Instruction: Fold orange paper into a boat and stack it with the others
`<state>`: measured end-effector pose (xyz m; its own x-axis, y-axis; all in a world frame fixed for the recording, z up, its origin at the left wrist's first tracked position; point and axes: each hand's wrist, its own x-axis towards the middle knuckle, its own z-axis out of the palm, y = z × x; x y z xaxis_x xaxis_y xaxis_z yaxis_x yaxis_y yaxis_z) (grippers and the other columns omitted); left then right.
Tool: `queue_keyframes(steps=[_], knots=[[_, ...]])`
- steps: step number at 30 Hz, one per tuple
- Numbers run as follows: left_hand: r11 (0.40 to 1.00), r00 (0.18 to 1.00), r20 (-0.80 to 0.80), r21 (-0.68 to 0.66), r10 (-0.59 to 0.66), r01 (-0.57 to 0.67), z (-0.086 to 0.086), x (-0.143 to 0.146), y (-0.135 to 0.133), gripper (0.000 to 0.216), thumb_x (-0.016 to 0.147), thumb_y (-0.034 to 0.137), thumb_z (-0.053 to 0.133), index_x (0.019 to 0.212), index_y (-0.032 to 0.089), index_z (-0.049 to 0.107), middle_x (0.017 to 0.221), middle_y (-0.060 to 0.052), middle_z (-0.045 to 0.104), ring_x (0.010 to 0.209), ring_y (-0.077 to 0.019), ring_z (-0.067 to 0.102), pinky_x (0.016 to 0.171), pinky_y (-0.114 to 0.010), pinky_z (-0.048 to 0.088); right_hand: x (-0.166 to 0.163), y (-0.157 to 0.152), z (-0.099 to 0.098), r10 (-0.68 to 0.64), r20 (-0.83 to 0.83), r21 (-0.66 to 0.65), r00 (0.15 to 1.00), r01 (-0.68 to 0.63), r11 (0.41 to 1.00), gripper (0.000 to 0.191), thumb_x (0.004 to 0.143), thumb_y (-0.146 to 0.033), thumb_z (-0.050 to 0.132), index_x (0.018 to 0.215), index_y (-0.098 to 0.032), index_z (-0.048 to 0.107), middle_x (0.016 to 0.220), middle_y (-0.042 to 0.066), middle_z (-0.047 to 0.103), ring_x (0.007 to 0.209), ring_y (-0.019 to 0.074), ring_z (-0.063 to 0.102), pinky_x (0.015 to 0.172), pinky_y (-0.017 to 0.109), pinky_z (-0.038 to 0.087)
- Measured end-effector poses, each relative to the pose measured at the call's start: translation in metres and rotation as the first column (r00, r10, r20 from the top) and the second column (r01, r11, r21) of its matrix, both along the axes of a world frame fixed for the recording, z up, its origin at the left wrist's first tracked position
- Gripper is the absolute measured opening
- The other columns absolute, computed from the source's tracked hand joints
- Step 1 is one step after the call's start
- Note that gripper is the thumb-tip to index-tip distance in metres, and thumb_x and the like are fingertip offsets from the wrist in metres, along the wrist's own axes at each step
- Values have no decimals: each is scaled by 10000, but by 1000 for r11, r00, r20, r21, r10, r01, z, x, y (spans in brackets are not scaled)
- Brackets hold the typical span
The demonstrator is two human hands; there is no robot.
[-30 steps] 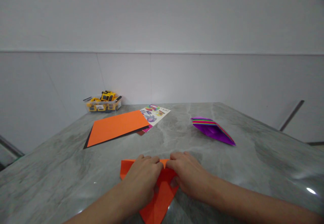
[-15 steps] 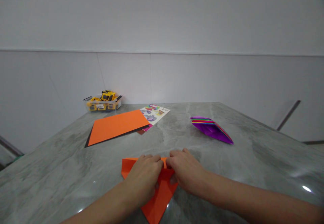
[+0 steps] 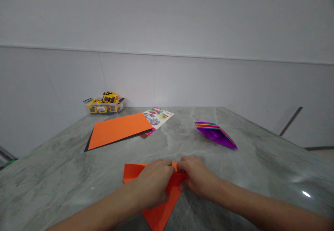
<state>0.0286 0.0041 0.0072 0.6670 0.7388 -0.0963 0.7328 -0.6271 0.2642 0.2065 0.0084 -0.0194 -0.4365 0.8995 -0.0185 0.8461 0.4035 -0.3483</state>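
Folded orange paper (image 3: 163, 212): bottom centre, its middle hidden by hands, tip cut off; long axis runs up-down, point aimed at the bottom edge.
Left hand (image 3: 156, 182): fingers together, curled over it; can't tell if pinching.
Right hand (image 3: 197, 176): thumb and fingers pinching its upper-right fold.
Orange sheet (image 3: 118, 130): left of centre, partly covering a leaflet (image 3: 162, 117).
Toy trucks (image 3: 109, 98): mid-left, lower ones blurred by a clear bin (image 3: 120, 106).
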Motion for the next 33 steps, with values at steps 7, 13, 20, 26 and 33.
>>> queue_keyframes(steps=[7,13,20,26,33], knots=[[994,995,-62,77,-75,80,-1,-1,-9,215,775,121,542,926,145,693,1007,-107,671,926,-268,618,814,-358,495,4,-6,-7,18,-26,48,1000,-17,999,80,765,-220,660,765,-165,718,819,40,626,757,184,532,679,281,335],[986,988,-119,124,-98,112,0,3,-13,218,806,110,507,911,113,699,966,-136,658,894,-280,607,796,-378,496,8,-17,-1,72,7,81,997,-73,994,129,852,-216,607,869,-172,728,914,69,607,872,205,540,790,298,390],[986,989,-121,135,-83,99,-2,2,-17,263,848,117,460,985,123,684,1051,-142,633,963,-290,576,816,-406,495,25,-28,6,115,55,112,992,-121,986,590,621,-673,716,976,-202,727,1083,118,563,1027,303,510,917,432,394],[998,996,-92,60,5,0,-4,3,-11,265,769,134,556,989,157,702,1064,-126,628,987,-284,574,839,-385,480,29,-37,8,67,80,138,995,-77,987,710,626,-669,718,1140,-182,672,1319,179,478,1209,379,423,1007,496,325],[1000,998,-52,-12,21,-21,7,-9,10,265,667,174,657,925,202,711,1001,-80,665,872,-241,639,733,-303,483,13,-6,16,156,106,156,982,-171,973,168,833,-122,553,855,-182,709,837,47,693,839,181,623,925,339,353]])
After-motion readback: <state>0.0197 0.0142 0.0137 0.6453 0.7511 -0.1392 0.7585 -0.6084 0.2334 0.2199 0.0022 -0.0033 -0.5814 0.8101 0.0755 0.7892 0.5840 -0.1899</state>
